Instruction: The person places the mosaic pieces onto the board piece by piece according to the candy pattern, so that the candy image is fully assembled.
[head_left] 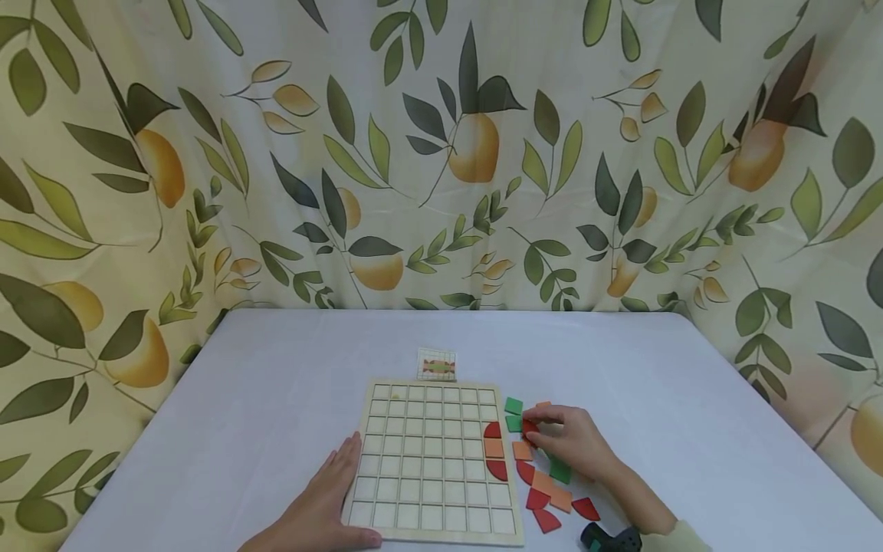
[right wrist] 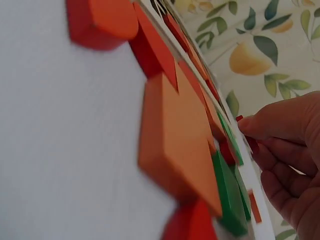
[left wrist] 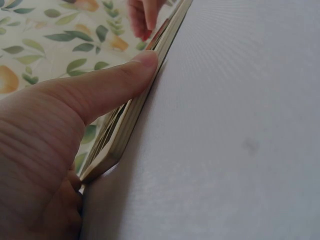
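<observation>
Just beyond the right rim of a wooden grid board (head_left: 448, 537), the right hand (head_left: 579, 441) pinched a red piece (head_left: 529, 431) between thumb and fingers, which covered so much of its outline that its long axis could not be told. The board lay to the left of those fingers, and its right-hand column, where a red quarter-round (head_left: 493, 430), an orange square (head_left: 493, 448) and a second red quarter-round (head_left: 497, 469) sat in a row, was the part nearest to them. Of the two hands, the right was much the closer to that column; the left hand (head_left: 320, 498) rested at the opposite side, grasping nothing, its fingers stretched along the left edge and its thumb on the near edge. Between the held piece and the board lay a green square (head_left: 513, 423), with another green square (head_left: 513, 406) just past it. Toward the person, a loose orange square (head_left: 522, 451), a red wedge (head_left: 526, 471) and other scattered pieces (head_left: 547, 521) crowded that side of the white surface (head_left: 276, 399). A small pattern card (head_left: 438, 366) was at the board's far edge, and a black device (head_left: 610, 538) showed by the right wrist.
</observation>
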